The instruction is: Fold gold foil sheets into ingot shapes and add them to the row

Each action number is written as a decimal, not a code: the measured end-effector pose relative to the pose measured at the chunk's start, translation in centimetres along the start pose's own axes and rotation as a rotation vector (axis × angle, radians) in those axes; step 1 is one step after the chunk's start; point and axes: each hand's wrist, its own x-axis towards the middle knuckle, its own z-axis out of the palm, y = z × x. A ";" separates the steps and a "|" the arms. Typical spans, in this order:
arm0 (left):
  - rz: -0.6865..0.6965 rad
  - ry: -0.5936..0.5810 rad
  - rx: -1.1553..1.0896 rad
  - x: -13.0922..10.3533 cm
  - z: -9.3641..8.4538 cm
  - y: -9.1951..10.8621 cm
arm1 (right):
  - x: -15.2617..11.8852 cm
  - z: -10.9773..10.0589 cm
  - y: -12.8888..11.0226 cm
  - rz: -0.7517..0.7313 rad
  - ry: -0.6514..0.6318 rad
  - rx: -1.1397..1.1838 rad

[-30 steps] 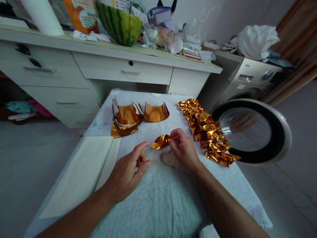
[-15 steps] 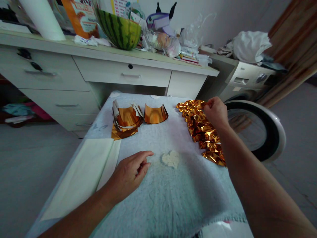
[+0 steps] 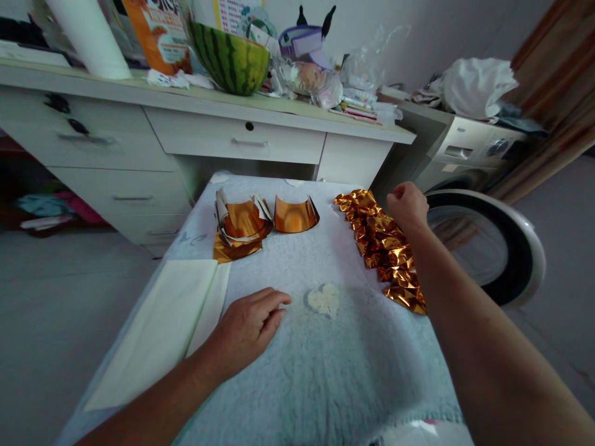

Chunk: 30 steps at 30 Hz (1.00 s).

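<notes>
My left hand [image 3: 253, 325] hovers over the cloth-covered table [image 3: 297, 371], thumb and fingers apart with nothing between them. At the right, my right hand [image 3: 408, 205] has its fingers curled closed beside the far end of a row of crumpled gold foil pieces [image 3: 382, 241]; whether anything is in it is hidden. A curved gold sheet [image 3: 296, 215] stands near the far edge. To its left lies a stack of curved gold and white sheets [image 3: 242, 220]. Folded pale paper [image 3: 153, 322] covers the left side of the table.
Behind the table is a white desk [image 3: 209, 104] with drawers, bearing a cut watermelon [image 3: 230, 61], a white roll [image 3: 88, 37] and plastic bags. A washing machine's open round door [image 3: 515, 248] stands close by the table's right edge.
My right hand has come slightly away from the foil row's far end, which it was touching. The fingers of my left hand are a little more bent. The view has shifted slightly.
</notes>
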 end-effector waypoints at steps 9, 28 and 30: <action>-0.004 -0.045 0.008 0.3 0.1 0.4 | -8.1 0.8 -5.8 -0.460 -0.055 0.366; 0.021 -0.044 -0.009 -0.1 0.3 0.1 | -10.3 7.0 -10.8 -0.118 -0.291 0.042; 0.021 -0.037 0.000 -0.1 0.3 0.1 | -10.2 7.0 -11.0 -0.131 -0.272 0.033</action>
